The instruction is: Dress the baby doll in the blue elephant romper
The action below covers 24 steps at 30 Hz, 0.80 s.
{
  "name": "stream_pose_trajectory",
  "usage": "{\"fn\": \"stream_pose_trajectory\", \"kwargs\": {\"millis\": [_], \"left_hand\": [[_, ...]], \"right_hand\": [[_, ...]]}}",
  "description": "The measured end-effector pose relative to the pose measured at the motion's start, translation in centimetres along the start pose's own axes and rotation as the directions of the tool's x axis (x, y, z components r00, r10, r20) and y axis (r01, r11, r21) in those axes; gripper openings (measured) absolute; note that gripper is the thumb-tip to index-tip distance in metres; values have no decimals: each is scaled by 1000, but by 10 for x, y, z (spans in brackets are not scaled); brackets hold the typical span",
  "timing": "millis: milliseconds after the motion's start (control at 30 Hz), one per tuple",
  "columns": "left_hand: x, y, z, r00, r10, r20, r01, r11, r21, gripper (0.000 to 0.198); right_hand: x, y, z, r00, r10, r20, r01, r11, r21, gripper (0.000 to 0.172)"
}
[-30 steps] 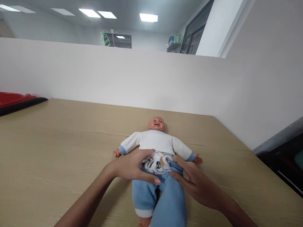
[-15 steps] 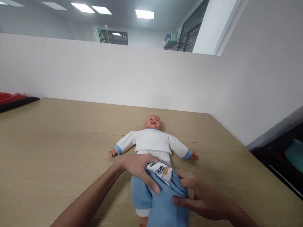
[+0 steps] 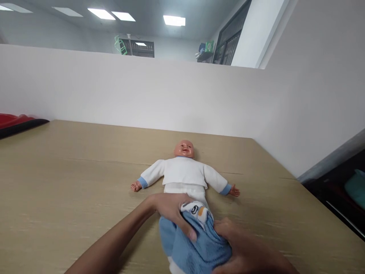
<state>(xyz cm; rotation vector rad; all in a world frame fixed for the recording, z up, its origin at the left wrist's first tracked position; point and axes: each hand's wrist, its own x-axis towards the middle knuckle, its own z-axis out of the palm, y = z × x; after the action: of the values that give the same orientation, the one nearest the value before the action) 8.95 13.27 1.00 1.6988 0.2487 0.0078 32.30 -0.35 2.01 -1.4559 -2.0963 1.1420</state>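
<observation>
Blue pants (image 3: 188,247) lie bunched directly between both hands, just near of the doll's (image 3: 184,170) middle; its body runs near-far, head far. The left hand (image 3: 174,213) pinches their left waistband, the right hand (image 3: 238,245) their right folds.

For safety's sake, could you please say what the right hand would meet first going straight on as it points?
The right hand would probably meet the bunched blue trousers it grips; depth beyond is unclear.
</observation>
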Motion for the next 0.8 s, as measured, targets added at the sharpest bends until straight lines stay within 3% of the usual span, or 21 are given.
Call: {"fn": "stream_pose_trajectory", "kwargs": {"millis": [100, 267, 333, 433, 567, 700, 800], "left_hand": [[1, -5, 1, 998, -38, 43, 36, 998, 52, 75], [0, -16, -5, 999, 24, -22, -21, 989, 148, 59], [0, -18, -5, 993, 56, -106, -45, 994, 102, 57], [4, -23, -4, 978, 50, -204, -46, 999, 27, 68], [9, -31, -5, 977, 16, -211, -27, 998, -50, 72], [5, -32, -10, 994, -11, -112, 3, 998, -69, 67], [1, -28, -10, 993, -3, -118, -8, 996, -89, 62]], "right_hand": [[-4, 3, 4, 997, 72, 12, -71, 997, -41, 58], [1, 17, 17, 983, 159, -90, -126, 946, 298, 79], [5, 18, 19, 981, 187, -58, -152, 913, 380, 80], [11, 15, 16, 992, 101, 74, -124, 874, 469, 84], [15, 10, 13, 987, -35, 158, -72, 778, 625, 83], [16, 12, 25, 997, 72, 12, -61, 734, 676, 55], [17, 6, 40, 961, 223, -165, -53, 732, 679, 53]]}}
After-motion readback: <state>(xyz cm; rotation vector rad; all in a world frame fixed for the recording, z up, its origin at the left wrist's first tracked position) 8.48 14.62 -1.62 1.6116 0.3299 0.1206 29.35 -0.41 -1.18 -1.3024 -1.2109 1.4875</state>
